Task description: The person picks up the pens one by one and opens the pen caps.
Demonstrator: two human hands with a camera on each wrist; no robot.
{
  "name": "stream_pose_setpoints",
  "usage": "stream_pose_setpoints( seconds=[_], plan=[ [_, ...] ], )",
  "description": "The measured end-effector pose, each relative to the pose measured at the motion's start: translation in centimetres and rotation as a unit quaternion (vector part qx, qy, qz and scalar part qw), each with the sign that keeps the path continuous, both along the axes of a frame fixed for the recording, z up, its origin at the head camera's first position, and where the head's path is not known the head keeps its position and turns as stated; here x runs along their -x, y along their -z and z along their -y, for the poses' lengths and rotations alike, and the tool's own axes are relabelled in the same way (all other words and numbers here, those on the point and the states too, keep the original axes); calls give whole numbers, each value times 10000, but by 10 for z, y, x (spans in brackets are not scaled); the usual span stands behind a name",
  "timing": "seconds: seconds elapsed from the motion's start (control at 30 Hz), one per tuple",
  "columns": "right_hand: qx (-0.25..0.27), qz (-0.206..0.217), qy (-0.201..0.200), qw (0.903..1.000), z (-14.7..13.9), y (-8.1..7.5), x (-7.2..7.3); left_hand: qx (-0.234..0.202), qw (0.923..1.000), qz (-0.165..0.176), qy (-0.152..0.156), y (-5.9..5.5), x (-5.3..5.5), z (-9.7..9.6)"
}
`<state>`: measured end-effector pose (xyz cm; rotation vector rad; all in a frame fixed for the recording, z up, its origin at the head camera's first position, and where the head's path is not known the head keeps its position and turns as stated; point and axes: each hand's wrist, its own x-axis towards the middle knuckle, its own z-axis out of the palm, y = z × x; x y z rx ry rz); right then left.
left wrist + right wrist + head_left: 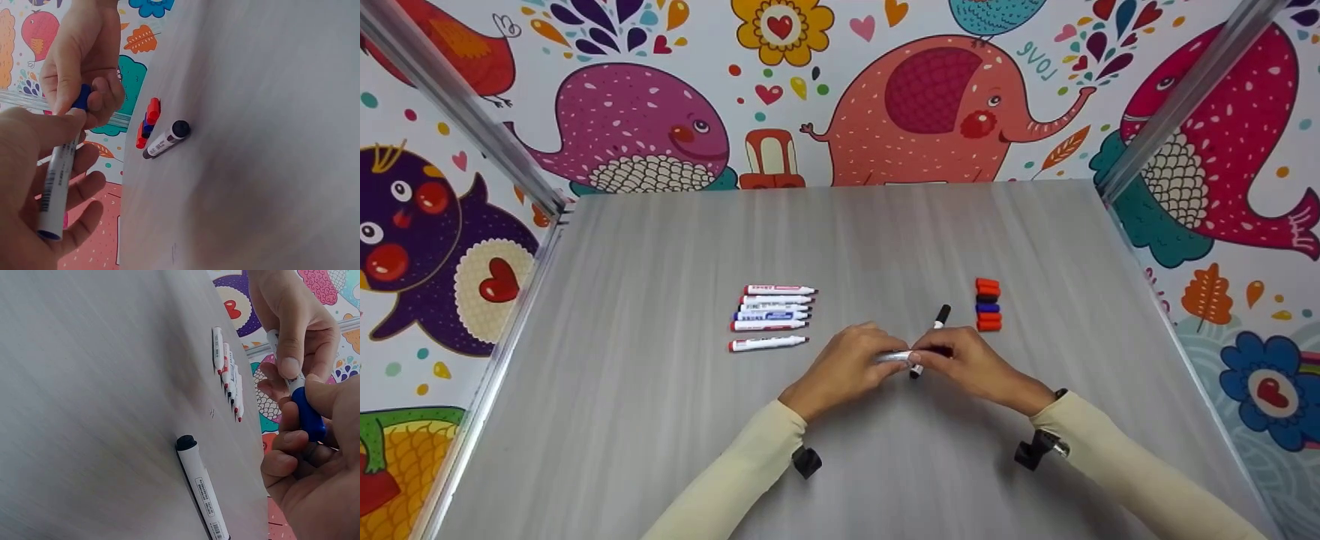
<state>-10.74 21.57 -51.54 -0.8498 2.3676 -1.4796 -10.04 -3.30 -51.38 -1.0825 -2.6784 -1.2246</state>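
Note:
Between both hands, above the table, is a white marker [58,188] with a blue cap [307,417]. My left hand [849,361] holds its white barrel between thumb and fingers. The blue cap is pinched by the thumb and fingers of my right hand [973,365]. Cap and barrel meet in both wrist views; whether the cap is fully seated I cannot tell. Below the hands lies a black-capped marker [203,492], partly hidden by the right hand in the head view.
To the left, several uncapped markers [771,316] lie side by side, one [769,343] slightly apart nearer the front. Right of the hands, loose red, black and blue caps [988,304] form a column. A metal frame post [1192,97] stands at the table's back right corner.

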Motion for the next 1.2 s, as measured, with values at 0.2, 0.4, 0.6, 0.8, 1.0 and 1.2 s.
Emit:
stream_pose_setpoints(
  seconds=[0.2, 0.4, 0.6, 0.8, 1.0, 1.2],
  plan=[
    [305, -374, -102, 9988, 1, 0, -2, -998, 9869, 1268, 38, 0, 1, 3],
    [550, -652, -220, 9961, 6, 1, -5, -1296, 9741, 1854, 17, 1, -2, 7],
    [562, -846, -318, 9943, 7, 1, -6, -1452, 9660, 2140, 47, 2, -3, 11],
    [592, -852, -366, 9939, 8, 2, -7, -1493, 9628, 2252, 61, 2, -4, 12],
    [614, -872, -443, 9933, 8, 2, -7, -1364, 9620, 2364, 73, 1, -4, 13],
    [595, -767, -557, 9937, 8, 1, -5, -1331, 9615, 2399, 131, 0, -3, 16]
  ],
)
